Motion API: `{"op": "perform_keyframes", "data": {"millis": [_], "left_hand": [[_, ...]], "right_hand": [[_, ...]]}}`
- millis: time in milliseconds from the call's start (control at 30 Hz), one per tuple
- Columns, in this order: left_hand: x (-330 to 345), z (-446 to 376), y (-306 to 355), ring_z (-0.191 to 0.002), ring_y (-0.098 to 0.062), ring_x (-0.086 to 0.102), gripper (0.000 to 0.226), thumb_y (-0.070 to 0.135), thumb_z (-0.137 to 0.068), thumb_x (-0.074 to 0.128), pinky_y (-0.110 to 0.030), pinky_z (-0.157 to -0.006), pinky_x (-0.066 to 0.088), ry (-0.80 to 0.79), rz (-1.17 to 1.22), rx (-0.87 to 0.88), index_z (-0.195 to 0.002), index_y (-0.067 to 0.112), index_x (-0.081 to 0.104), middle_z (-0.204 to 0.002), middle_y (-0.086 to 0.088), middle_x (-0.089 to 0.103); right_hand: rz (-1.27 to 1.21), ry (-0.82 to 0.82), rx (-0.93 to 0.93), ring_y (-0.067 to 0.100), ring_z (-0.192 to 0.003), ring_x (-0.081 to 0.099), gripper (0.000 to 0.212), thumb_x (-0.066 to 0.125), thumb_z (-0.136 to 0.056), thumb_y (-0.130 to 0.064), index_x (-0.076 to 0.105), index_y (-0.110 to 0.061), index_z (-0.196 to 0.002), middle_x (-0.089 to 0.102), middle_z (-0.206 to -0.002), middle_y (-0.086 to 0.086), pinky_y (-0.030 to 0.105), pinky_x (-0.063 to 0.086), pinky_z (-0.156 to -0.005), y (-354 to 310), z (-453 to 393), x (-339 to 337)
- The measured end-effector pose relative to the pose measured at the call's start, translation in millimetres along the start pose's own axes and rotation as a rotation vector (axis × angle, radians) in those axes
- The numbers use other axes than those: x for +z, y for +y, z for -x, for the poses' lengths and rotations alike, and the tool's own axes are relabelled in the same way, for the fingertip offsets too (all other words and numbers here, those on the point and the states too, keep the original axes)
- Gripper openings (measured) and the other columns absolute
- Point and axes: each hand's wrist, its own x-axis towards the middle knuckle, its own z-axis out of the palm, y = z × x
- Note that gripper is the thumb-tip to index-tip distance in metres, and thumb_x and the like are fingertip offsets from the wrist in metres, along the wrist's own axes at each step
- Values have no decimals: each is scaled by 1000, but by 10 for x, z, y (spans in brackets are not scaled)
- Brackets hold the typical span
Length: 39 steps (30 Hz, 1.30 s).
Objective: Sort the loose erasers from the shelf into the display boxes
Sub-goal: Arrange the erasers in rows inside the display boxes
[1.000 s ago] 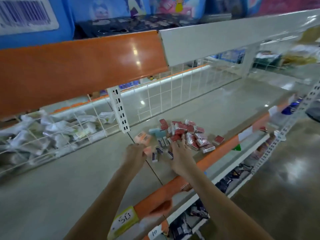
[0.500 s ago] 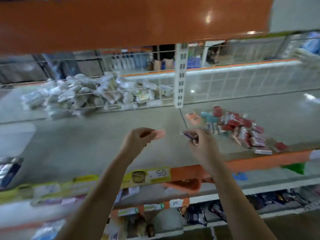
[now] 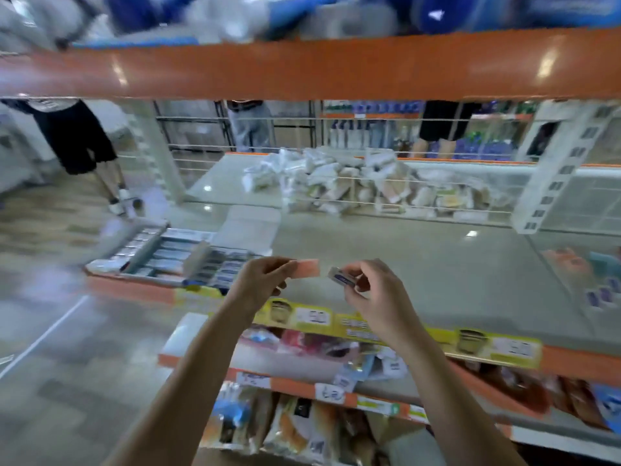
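Erasers (image 3: 306, 268) seemingly pinched in hands (image 3: 260, 280)

A heap of white plastic-wrapped packets (image 3: 363, 183) lies on the far side of the shelving, behind a wire grid divider (image 3: 336, 178). An orange shelf edge (image 3: 302, 72) runs across the top, with blurred blue and white goods (image 3: 235, 15) above it. Yellow price labels (image 3: 396, 334) line the near orange rim. Below, bagged snacks (image 3: 295, 428) fill the lower shelves. A white slotted upright (image 3: 561, 169) stands at right. Beyond the shelving, legs of people (image 3: 84, 142) stand on the shiny floor (image 3: 67, 364) at left.
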Motion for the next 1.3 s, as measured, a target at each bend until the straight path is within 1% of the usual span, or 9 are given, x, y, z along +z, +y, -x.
{"op": "perform_keyframes", "data": {"millis": [233,400,600,700,800,900,1000,1133,1300], "left_hand": [[-1118,-26,-407,-50,2,48,16,16,-89,60,-12,-50,39,48,-52,13,-83,30,67,-51,17,58],[-1644,-147,-629,-52,2,50,13,15,-88,61,-12,-51,40,85,-69,14,-89,25,70,-60,12,63],[-2078,-490,-750,-53,2,54,10,18,-87,64,-13,-52,42,127,-110,31,-88,26,70,-60,13,64],[-2144,-710,-750,-60,-2,56,8,25,-86,64,-18,-57,44,91,-129,38,-87,32,68,-71,10,68],[-2066,-930,-678,-60,5,55,10,26,-87,63,-14,-57,43,0,-174,65,-95,28,69,-79,10,69],[-1944,-1135,-577,-56,8,53,11,22,-87,62,-12,-57,42,-60,-191,95,-97,24,69,-75,13,66],[-1860,-1293,-530,-55,11,52,12,21,-88,62,-9,-56,41,-132,-192,108,-97,21,68,-75,15,65],[-1825,-1445,-557,-57,11,53,10,24,-88,62,-6,-55,39,-184,-158,122,-88,33,65,-70,17,65],[-1823,-1570,-665,-54,3,51,15,23,-87,62,-13,-51,40,-234,-91,92,-86,37,66,-64,15,66]], "right_hand": [[-1,-69,-53,17,-82,57,23,65,-79,-3,67,-9,-102,58,-92,5,24,45,-78,-646,-313,859],[34,-115,-80,12,-83,53,27,65,-76,0,67,-10,-100,56,-92,-1,16,39,-78,-840,-638,1301],[230,-170,-52,21,-93,57,24,65,-79,-5,65,-10,-102,58,-99,6,20,36,-74,-786,-1109,1583],[309,-205,-16,22,-93,58,24,62,-81,-7,63,-11,-104,56,-103,4,26,42,-78,-714,-1292,1586],[330,-243,20,18,-90,59,24,60,-84,-9,60,-13,-108,54,-108,0,26,45,-79,-676,-1409,1564],[360,-274,50,13,-88,57,23,58,-87,-13,58,-17,-110,52,-109,-5,23,45,-78,-680,-1462,1543],[378,-288,68,10,-90,53,20,57,-88,-15,57,-18,-108,52,-108,-6,18,40,-75,-676,-1458,1519],[423,-282,94,8,-98,49,20,56,-89,-16,58,-16,-109,54,-109,-6,14,35,-78,-674,-1412,1486],[450,-218,153,4,-100,45,19,55,-89,-12,60,-17,-107,52,-104,-9,11,32,-81,-689,-1252,1509]]}}
